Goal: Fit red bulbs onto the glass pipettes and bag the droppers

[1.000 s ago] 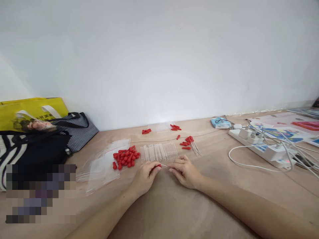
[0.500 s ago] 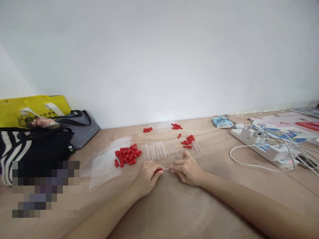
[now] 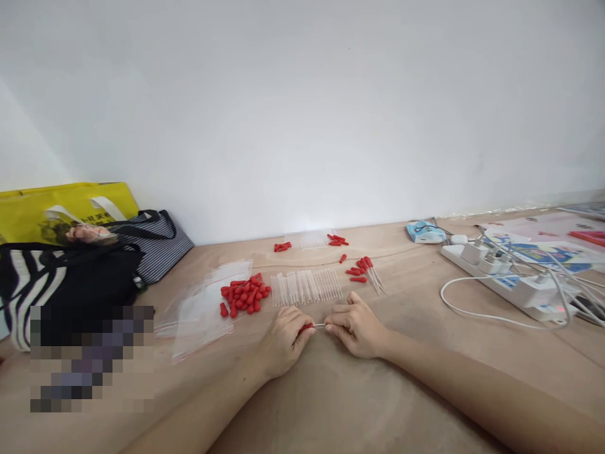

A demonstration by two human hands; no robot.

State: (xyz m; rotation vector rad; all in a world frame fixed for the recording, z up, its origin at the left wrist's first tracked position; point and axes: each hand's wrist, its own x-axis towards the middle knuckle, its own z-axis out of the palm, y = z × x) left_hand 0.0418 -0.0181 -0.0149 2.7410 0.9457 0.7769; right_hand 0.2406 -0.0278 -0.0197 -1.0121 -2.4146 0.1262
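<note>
My left hand [image 3: 287, 338] is closed on a red rubber dropper bulb [image 3: 306, 327], of which only a part shows between the fingers. A thin clear dropper tube [image 3: 319, 325] runs from the bulb to my right hand [image 3: 354, 325], whose fingers pinch its other end. Whether the tube sits inside the bulb is hidden by my fingers. Just beyond my hands lies a row of clear tubes [image 3: 307, 287]. Left of that row is a pile of red bulbs [image 3: 244, 294]. To its right lie several tubes with red bulbs on them [image 3: 369, 268], beside loose red bulbs [image 3: 358, 279].
Clear zip bags [image 3: 203, 321] lie under and left of the pile. More red bulbs [image 3: 337, 240] and tubes rest near the wall. At right are a white power strip [image 3: 501, 287] with cables and a blue mask [image 3: 425, 232]. Bags [image 3: 94, 277] stand at left.
The whole view has shifted slightly. My right hand's fingers have come a little closer to my left hand along the tube, so less of it shows between them.
</note>
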